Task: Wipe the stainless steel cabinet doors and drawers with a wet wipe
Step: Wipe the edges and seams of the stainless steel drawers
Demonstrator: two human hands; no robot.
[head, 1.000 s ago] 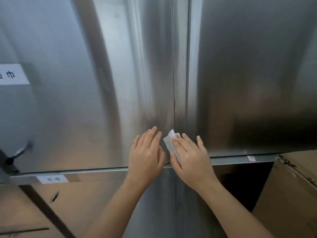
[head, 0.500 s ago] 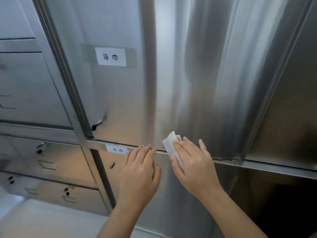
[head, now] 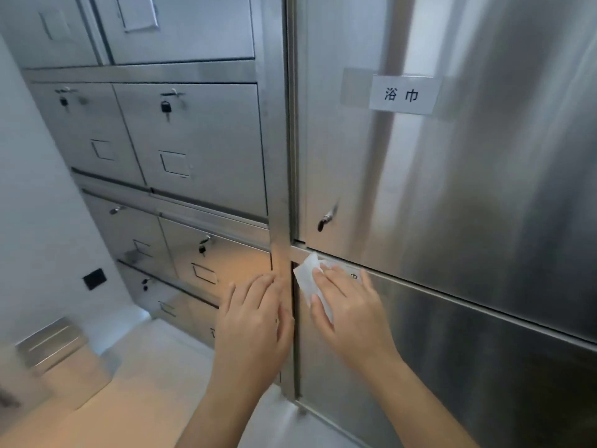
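Observation:
A tall stainless steel cabinet door point(head: 484, 189) fills the right side, with a white label point(head: 403, 94) and a small key lock point(head: 324, 219) at its lower left. My right hand point(head: 349, 305) presses a white wet wipe point(head: 307, 279) flat against the top left corner of the lower door point(head: 484, 367), partly covering a small label there. My left hand point(head: 255, 324) lies flat, fingers together, on the vertical steel frame post point(head: 278, 189) beside it, holding nothing.
To the left are several steel drawers point(head: 193, 150) with padlocks, keys and label holders. A white wall point(head: 29, 205) with a black socket point(head: 94, 279) stands far left. A steel box point(head: 51, 344) sits on the pale floor at lower left.
The view has swung left, bringing the drawers into sight. Both hands have slid left along the door's bottom edge to the frame post, the wipe still under my right hand.

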